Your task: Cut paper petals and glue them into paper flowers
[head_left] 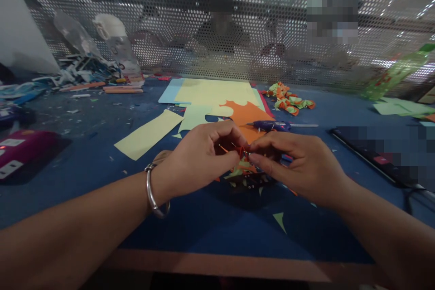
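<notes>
My left hand, with a silver bangle at its wrist, is closed with thumb and fingertips around a small red-orange piece of paper. From the other side my right hand pinches the same piece, so the two hands' fingertips nearly meet. The piece is small and partly hidden by the fingers. Right below the hands lie green and orange paper scraps on a dark item that I cannot make out. Just beyond my fingers, a purple glue pen with a clear stick at its end rests by orange cut paper.
Yellow sheets lie at the back, with a pale strip to the left. Orange-green paper pieces are heaped at back right. A white-lidded bottle, a magenta box, a green bottle and a phone stand or lie around.
</notes>
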A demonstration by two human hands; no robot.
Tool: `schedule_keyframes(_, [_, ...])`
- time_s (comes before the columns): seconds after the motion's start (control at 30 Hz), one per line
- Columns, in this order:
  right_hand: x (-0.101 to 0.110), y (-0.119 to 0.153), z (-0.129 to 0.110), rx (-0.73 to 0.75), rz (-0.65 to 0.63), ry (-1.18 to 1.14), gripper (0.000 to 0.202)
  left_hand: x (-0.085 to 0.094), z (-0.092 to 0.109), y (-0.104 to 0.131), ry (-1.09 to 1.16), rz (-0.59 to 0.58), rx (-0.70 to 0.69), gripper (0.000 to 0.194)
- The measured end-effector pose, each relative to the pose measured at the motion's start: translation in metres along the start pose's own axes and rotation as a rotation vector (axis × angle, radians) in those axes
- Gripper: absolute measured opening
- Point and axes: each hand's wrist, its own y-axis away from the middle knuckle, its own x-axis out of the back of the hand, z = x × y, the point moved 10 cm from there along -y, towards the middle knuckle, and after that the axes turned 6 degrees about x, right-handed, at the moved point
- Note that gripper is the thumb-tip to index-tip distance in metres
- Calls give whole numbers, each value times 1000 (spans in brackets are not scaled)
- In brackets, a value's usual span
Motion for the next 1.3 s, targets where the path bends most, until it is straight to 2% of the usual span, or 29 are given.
schedule_keyframes(0.47, [9, 2, -2, 20, 59, 50, 11, 9, 7, -2, -29, 82, 29, 6])
schedule_keyframes(0.83, [12, 3, -2, 14, 85, 49, 9, 7, 6, -2, 19, 62, 29, 6])
schedule_keyframes(1.3, [10, 3, -1, 11, 65, 52, 10, 7, 7, -1, -85, 67, -36, 9])
